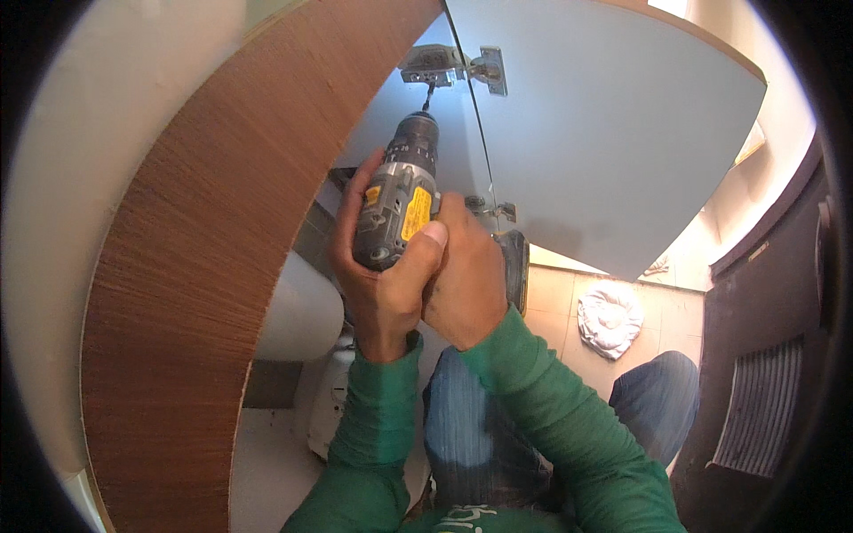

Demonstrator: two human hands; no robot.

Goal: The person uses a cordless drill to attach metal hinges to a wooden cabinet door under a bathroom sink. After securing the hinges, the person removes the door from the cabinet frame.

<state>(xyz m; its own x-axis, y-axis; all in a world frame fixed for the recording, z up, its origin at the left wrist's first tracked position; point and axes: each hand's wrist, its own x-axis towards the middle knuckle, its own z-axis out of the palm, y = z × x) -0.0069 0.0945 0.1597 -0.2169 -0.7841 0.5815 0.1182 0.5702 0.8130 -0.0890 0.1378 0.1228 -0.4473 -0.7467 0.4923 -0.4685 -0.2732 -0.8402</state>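
Both hands, left hand (378, 284) and right hand (466, 280), grip the grey-and-yellow cordless drill (400, 200), its bit at the metal cabinet hinge (453, 67) above.

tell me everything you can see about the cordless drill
The cordless drill is grey and black with yellow labels, its body apparently plastic with a dark chuck. It points up and away, its thin bit meeting the metal hinge on the white cabinet door. The left hand cups its rear; the right hand grips its handle.

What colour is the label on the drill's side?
Yellow, on the grey-and-black drill; the head view shows it best.
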